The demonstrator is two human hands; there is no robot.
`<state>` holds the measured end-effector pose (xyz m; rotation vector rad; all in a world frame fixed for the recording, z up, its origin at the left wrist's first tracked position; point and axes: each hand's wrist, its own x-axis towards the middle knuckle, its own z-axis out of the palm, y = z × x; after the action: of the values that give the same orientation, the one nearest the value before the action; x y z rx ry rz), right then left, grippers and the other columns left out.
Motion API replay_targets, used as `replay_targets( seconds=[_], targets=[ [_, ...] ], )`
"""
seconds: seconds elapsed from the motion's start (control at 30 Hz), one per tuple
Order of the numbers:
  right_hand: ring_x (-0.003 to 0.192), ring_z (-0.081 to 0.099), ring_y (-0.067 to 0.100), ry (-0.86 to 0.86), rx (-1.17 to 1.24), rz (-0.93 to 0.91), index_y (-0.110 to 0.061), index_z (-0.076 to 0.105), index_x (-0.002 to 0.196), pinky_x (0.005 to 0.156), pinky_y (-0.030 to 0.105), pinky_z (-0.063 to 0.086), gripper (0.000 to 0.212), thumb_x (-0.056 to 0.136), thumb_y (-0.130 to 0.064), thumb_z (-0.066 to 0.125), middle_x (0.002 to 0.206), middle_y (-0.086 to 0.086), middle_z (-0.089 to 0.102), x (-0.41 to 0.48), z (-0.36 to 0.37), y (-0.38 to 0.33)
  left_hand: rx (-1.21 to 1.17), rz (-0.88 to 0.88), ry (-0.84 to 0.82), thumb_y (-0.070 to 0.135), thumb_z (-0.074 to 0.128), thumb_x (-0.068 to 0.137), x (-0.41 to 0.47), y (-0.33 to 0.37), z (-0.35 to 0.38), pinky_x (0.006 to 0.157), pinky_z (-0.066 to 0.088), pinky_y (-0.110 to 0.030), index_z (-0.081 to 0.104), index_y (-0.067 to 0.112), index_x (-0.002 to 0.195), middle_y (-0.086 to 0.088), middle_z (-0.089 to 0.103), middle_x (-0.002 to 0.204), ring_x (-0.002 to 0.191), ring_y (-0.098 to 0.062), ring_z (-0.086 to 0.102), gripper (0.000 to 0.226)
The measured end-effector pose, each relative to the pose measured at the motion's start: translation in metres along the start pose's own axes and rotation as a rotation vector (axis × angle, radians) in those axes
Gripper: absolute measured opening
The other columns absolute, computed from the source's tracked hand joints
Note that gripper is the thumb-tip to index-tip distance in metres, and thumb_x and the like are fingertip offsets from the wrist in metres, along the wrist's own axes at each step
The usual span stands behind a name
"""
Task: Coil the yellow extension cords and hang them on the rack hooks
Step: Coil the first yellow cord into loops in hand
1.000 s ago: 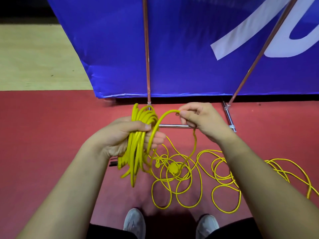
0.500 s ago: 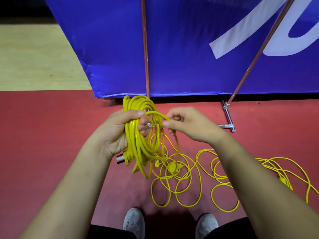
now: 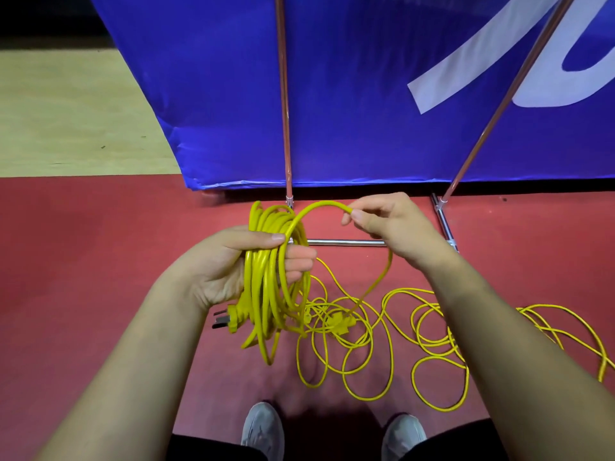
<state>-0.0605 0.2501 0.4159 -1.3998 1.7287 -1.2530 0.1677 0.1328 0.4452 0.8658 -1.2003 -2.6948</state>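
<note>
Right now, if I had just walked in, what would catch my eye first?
The bright yellow cord coil gripped in the left hand at the centre, with the right hand pinching a raised loop beside it. More loose cord sprawls in tangles on the red floor below and to the right, and a big blue banner fills the top of the view.

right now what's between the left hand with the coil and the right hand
Head view: an arched loop of yellow cord runs from the coil in the left hand to the right hand; a chrome bar lies behind it.
</note>
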Motion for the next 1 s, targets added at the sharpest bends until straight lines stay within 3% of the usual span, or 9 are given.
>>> replay_targets(
  seconds=[0.2,0.33,0.43,0.5,0.6,0.73,0.8,0.87,1.0],
  targets=[
    [0.057,0.040,0.004,-0.078,-0.232,-0.062,-0.015,0.071,0.080,0.055,0.017,0.031,0.017,0.088,-0.019,0.056,0.065,0.005,0.057,0.000,0.003,-0.014,-0.077,0.024,-0.073,0.008,0.092,0.036,-0.002,0.003,-0.004,0.065,0.059,-0.042,0.074,0.000,0.082,-0.025,0.072,0.089,0.077,-0.033,0.073,0.050],
    [0.067,0.051,0.003,-0.154,-0.279,-0.076,-0.022,0.069,0.080,0.063,0.015,0.036,0.018,0.091,-0.011,0.058,0.074,-0.007,0.061,0.000,0.005,-0.021,-0.021,-0.034,-0.042,0.015,0.091,0.036,0.002,-0.002,-0.001,0.060,0.058,-0.037,0.073,-0.005,0.081,-0.022,0.072,0.079,0.067,-0.028,0.072,0.052],
    [0.074,0.050,-0.003,-0.205,-0.348,-0.150,-0.013,0.071,0.086,0.068,0.010,0.034,0.015,0.090,-0.013,0.057,0.074,-0.012,0.054,0.000,0.019,-0.029,0.141,-0.044,-0.015,0.013,0.083,0.057,0.009,-0.011,0.007,0.056,0.056,-0.031,0.073,0.000,0.076,-0.014,0.069,0.070,0.058,-0.022,0.067,0.025],
    [0.077,0.050,0.001,-0.187,-0.376,-0.193,-0.009,0.071,0.089,0.070,0.013,0.036,0.020,0.089,-0.021,0.055,0.078,-0.008,0.057,0.001,0.025,-0.033,0.152,-0.011,-0.064,0.012,0.085,0.057,0.012,-0.013,0.008,0.057,0.055,-0.031,0.070,0.003,0.073,-0.009,0.064,0.067,0.056,-0.019,0.063,0.023],
    [0.068,0.049,0.004,-0.184,-0.268,-0.090,-0.009,0.068,0.087,0.064,0.018,0.038,0.014,0.092,-0.021,0.062,0.075,0.001,0.061,0.001,0.018,-0.022,0.040,0.098,-0.178,0.017,0.086,0.058,0.012,-0.009,0.004,0.058,0.053,-0.027,0.066,0.007,0.069,-0.003,0.058,0.065,0.055,-0.013,0.057,0.024],
    [0.065,0.049,0.005,-0.356,-0.270,0.162,-0.008,0.065,0.084,0.066,0.025,0.040,0.015,0.093,-0.020,0.064,0.070,-0.001,0.059,-0.008,0.008,0.022,-0.023,0.189,-0.209,0.015,0.085,0.059,0.007,-0.002,0.001,0.056,0.051,-0.027,0.064,0.008,0.068,-0.003,0.056,0.064,0.053,-0.012,0.054,0.024],
    [0.072,0.063,0.013,-0.281,-0.008,0.265,-0.007,0.063,0.090,0.075,0.026,0.049,0.005,0.092,-0.012,0.063,0.076,0.006,0.067,-0.011,0.007,0.038,-0.007,0.141,-0.162,0.016,0.089,0.053,0.006,0.000,-0.004,0.055,0.052,-0.027,0.066,0.007,0.068,-0.004,0.058,0.064,0.053,-0.013,0.056,0.029],
    [0.062,0.061,0.021,-0.093,0.266,0.324,-0.011,0.061,0.094,0.064,0.029,0.050,0.005,0.092,-0.006,0.061,0.069,0.011,0.059,-0.009,0.005,0.041,0.068,0.046,-0.095,0.017,0.092,0.046,0.006,0.000,-0.005,0.054,0.054,-0.028,0.069,0.004,0.068,-0.007,0.062,0.064,0.054,-0.015,0.061,0.034],
    [0.055,0.041,0.016,0.165,0.265,0.197,-0.014,0.069,0.085,0.054,0.028,0.034,0.011,0.089,-0.005,0.064,0.063,0.007,0.049,0.001,0.001,0.033,0.277,0.002,0.076,0.018,0.073,0.065,0.005,-0.007,0.001,0.052,0.053,-0.027,0.066,0.002,0.080,-0.006,0.067,0.061,0.054,-0.016,0.065,0.023]
  ],
)
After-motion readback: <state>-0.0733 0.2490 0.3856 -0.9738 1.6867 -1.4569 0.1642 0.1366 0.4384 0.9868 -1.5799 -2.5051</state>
